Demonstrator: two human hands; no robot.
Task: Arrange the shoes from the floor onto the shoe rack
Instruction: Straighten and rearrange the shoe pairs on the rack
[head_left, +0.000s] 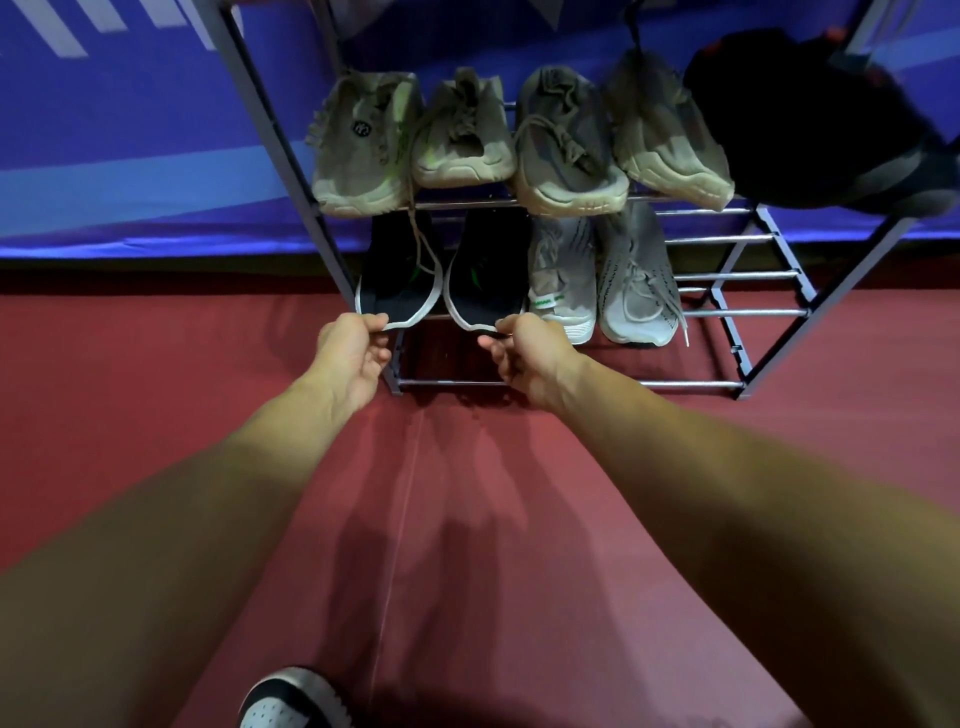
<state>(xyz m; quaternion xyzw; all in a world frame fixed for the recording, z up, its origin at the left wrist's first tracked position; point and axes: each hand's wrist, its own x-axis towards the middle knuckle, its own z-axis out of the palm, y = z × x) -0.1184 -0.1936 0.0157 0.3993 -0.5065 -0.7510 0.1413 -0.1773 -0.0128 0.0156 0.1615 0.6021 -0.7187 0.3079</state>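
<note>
**Black pair onto the lower tier**

Pinching the white rim at each near end: left black mesh sneaker (397, 275) between thumb and curled fingers of the left hand (353, 353), right black mesh sneaker (485, 270) likewise in the right hand (524, 358). Lying on the grey metal shoe rack (737, 313), near ends overhanging the front bar. Likely to tip off if released short; liable to snag the beige lace (423, 244) dangling above. Soft-looking uppers, rubbery rims, thin smooth round bars.

arms: bare forearms (171, 519), both uncovered up to the frame edge | left hand (353, 358): bare | right hand (530, 358): bare | footwear: black low sneaker with white toe panels (291, 699)
</note>
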